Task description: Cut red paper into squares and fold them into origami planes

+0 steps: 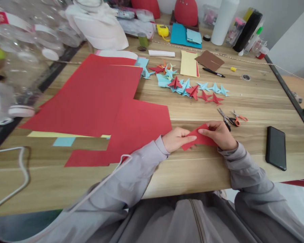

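Observation:
Between my two hands, just above the near part of the wooden table, is a small piece of red paper point(200, 140). My left hand point(177, 139) pinches its left side, thumb on top. My right hand point(221, 134) grips the right end, with the thumb lying along the paper and the other fingers behind it. Whether the paper is folded is hard to make out. To the left lie large red paper sheets point(91, 98). Beyond my hands sit several folded paper figures, some red point(192, 91) and some light blue point(204, 86).
Two pairs of scissors point(228, 118) lie past my right hand, and a black phone point(275, 148) is farther right. A pen point(213, 72), yellow paper point(188, 63) and brown paper point(209, 61) are at the back. Clear plastic bottles point(17, 67) crowd the left. A white cable point(21, 168) crosses the table's left side.

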Demonstrator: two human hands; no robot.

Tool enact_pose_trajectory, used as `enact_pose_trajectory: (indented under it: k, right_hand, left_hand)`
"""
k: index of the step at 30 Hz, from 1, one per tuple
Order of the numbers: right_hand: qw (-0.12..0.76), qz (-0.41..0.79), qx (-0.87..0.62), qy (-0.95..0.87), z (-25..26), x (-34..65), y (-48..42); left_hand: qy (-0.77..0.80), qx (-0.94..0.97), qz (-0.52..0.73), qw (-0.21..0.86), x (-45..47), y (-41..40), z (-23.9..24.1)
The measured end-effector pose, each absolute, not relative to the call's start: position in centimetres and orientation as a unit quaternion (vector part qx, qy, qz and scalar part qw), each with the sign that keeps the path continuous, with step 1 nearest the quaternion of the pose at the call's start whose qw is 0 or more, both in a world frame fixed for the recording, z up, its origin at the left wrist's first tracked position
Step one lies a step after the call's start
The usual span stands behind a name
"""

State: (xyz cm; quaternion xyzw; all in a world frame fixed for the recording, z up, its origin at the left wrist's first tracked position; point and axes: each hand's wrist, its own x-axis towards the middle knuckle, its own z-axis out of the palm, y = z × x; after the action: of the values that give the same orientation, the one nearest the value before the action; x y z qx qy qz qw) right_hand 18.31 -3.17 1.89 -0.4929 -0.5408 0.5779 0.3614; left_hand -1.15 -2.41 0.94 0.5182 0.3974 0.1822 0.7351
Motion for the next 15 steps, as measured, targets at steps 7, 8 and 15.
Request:
enact_pose_trajectory:
  k: [7, 8, 15]
  right_hand:
    - [0.382, 0.538, -0.483, -0.576, 2.2, 17.4, -3.5]
    - [0.380, 0.532, -0.486, -0.580, 2.2, 17.4, -3.5]
    - [0.358, 0.521, -0.516, -0.578, 1.6, 17.2, -3.5]
  left_hand:
    - [0.385, 0.680, 0.268, 0.564, -1.0, -2.6, 0.9]
    - [0.385, 0.687, 0.261, 0.559, -1.0, -2.7, 0.9]
    - [0.409, 0.687, 0.268, 0.538, -0.7, -2.9, 1.2]
